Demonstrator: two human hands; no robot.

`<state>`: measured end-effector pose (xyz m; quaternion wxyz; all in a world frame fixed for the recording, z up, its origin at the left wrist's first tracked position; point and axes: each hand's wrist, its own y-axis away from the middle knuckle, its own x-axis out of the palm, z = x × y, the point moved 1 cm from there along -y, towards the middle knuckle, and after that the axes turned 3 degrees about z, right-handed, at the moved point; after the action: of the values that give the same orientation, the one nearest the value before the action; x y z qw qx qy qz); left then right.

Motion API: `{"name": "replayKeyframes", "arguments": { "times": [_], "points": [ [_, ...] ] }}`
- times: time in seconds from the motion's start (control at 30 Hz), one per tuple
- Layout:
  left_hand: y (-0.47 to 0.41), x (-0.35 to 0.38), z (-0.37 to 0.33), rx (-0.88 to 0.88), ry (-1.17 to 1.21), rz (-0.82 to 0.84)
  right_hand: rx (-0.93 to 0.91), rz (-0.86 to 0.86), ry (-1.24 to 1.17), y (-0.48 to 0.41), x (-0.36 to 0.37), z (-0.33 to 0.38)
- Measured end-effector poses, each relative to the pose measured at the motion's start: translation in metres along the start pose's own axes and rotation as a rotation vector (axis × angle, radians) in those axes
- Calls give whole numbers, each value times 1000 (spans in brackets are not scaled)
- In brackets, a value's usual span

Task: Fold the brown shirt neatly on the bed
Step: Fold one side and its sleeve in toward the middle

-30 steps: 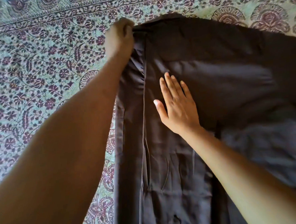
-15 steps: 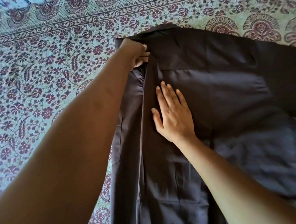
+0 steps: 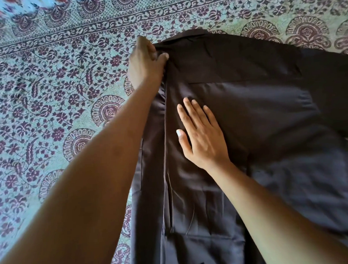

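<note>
The brown shirt (image 3: 249,111) lies spread on the bed, collar at the far end, one sleeve stretching off to the right. Its left side is folded inward, forming a long narrow panel along the left edge. My left hand (image 3: 145,63) pinches the fabric at the shoulder corner near the collar. My right hand (image 3: 201,134) lies flat with fingers spread on the shirt's body, just right of the fold line, pressing it down.
The bed is covered with a pale green sheet (image 3: 45,103) printed with maroon flowers and paisley shapes, with a patterned border band across the far side. The shirt's lower hem runs out of view at the bottom.
My left hand has shifted slightly left and outward at the shoulder corner, still gripping the fabric. My right hand stays flat in nearly the same spot on the shirt.
</note>
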<state>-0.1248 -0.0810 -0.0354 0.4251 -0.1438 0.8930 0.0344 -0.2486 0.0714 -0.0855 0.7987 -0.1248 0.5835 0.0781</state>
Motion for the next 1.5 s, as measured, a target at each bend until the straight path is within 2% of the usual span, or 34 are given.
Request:
{"name": "replayKeyframes", "arguments": {
  "times": [0.07,0.1,0.17,0.23,0.3,0.37,0.43,0.53,0.6,0.7,0.87,1.0,1.1,1.27,1.37,1.5],
  "points": [
    [33,-9,2,171,17,-117,22,8,4,-1,-2,0],
    [50,-12,8,274,38,-115,34,10,5,-1,-4,0],
    [79,-11,24,523,15,33,62,7,-2,6,-10,2],
    [92,-6,41,651,-149,281,70,37,-7,31,-11,5],
    [89,-2,51,625,-366,445,76,116,10,66,-9,13],
    [75,4,53,577,-526,485,115,166,33,90,-7,19],
    [56,8,43,462,-587,492,144,178,37,95,-5,19],
    [24,2,17,204,-492,453,136,181,41,91,-4,18],
    [28,-9,9,122,-340,386,139,182,35,92,-3,18],
    [96,-26,18,226,-273,393,138,186,37,91,-4,17],
    [279,-60,90,502,-496,607,127,206,52,88,-5,17],
    [394,-100,142,783,-586,716,138,333,82,87,-8,17],
    [432,-126,157,946,-548,735,155,423,124,87,-21,20],
    [422,-117,143,868,-587,744,-22,330,70,156,-39,39],
    [445,-116,144,789,-565,739,-26,427,108,198,-37,38],
    [489,-131,157,802,-530,760,41,585,131,193,-37,33]
  ]
}}
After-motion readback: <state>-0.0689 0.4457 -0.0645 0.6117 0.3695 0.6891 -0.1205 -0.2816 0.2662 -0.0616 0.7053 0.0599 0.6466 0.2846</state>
